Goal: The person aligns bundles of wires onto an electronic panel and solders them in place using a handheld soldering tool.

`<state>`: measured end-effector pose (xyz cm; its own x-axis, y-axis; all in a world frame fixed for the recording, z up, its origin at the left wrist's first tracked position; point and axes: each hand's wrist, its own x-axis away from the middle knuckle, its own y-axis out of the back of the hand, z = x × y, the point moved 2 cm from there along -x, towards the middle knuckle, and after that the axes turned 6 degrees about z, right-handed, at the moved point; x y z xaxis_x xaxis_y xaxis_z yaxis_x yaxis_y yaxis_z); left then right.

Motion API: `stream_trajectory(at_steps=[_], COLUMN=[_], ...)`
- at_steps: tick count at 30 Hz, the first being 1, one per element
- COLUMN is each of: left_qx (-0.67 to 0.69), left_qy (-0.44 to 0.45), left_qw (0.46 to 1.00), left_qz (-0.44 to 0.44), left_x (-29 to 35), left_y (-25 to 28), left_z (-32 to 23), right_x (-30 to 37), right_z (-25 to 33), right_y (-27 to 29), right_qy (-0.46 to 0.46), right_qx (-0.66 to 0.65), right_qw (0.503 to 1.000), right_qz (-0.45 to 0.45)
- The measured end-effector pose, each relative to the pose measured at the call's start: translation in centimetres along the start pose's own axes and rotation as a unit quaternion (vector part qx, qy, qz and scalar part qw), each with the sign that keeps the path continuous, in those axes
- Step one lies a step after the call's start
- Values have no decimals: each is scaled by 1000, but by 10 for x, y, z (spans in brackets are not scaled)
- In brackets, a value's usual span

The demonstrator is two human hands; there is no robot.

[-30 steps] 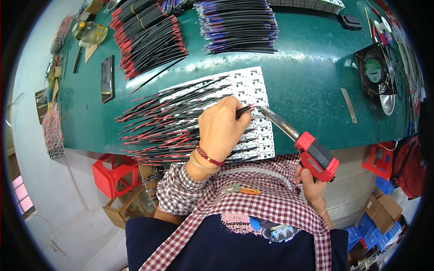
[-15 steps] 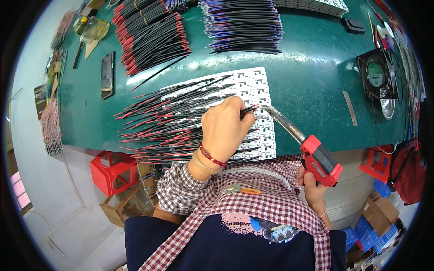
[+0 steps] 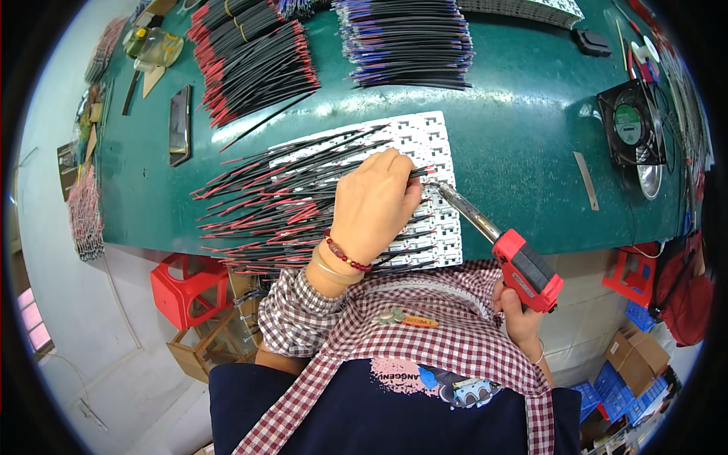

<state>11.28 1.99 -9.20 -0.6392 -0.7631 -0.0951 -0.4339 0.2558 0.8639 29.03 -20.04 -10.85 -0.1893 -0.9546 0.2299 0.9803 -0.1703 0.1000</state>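
Observation:
My left hand [image 3: 377, 203] is closed over a white panel of small moulded units [image 3: 434, 144], pinching black wires [image 3: 418, 173] with red ends near the panel's right side. Many more black wires with red tips [image 3: 258, 201] lie across the panel and stick out to the left. In my right hand [image 3: 520, 315] is a red and black soldering iron [image 3: 527, 269], gripped by its handle. Its metal tip reaches up and left to the panel, just right of my left fingertips. Whether the tip touches a wire cannot be made out.
On the green table [image 3: 516, 136] lie bundles of red-tipped black wires [image 3: 258, 68] and blue-tipped wires [image 3: 406, 45] at the back. A phone [image 3: 180, 125] is at left. To the right are a small fan [image 3: 629, 125] and a metal strip [image 3: 586, 182]. Red stools [image 3: 189, 288] stand below.
The soldering iron and my right hand have shifted slightly left. My left hand has moved a little left and up, and its wrist has turned slightly. The panel stays almost still.

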Motion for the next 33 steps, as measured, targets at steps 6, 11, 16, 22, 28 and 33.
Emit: stream_trajectory(at_steps=[6,11,16,22,28,33], left_qx=[-9,-12,-9,-16,71,119], left_qy=[-7,-13,-12,4,38,61], left_qw=[1000,1000,1000,999,996,990], left_qz=[21,21,15,31,-47,-36], left_x=[0,-1,0,3,-1,-1], left_y=[1,0,2,2,15,2], left_z=[-1,-1,-2,-4,-1,6], right_x=[3,6,5,0,-2,-7], right_z=[9,-2,8,14,14,12], right_y=[2,4,-1,3,4,2], right_qy=[-37,-60,-28,24,14,24], right_qx=[-74,-44,-45,-80,-85,-90], right_qw=[997,997,999,994,994,995], right_qz=[6,18,-2,-67,-61,-46])
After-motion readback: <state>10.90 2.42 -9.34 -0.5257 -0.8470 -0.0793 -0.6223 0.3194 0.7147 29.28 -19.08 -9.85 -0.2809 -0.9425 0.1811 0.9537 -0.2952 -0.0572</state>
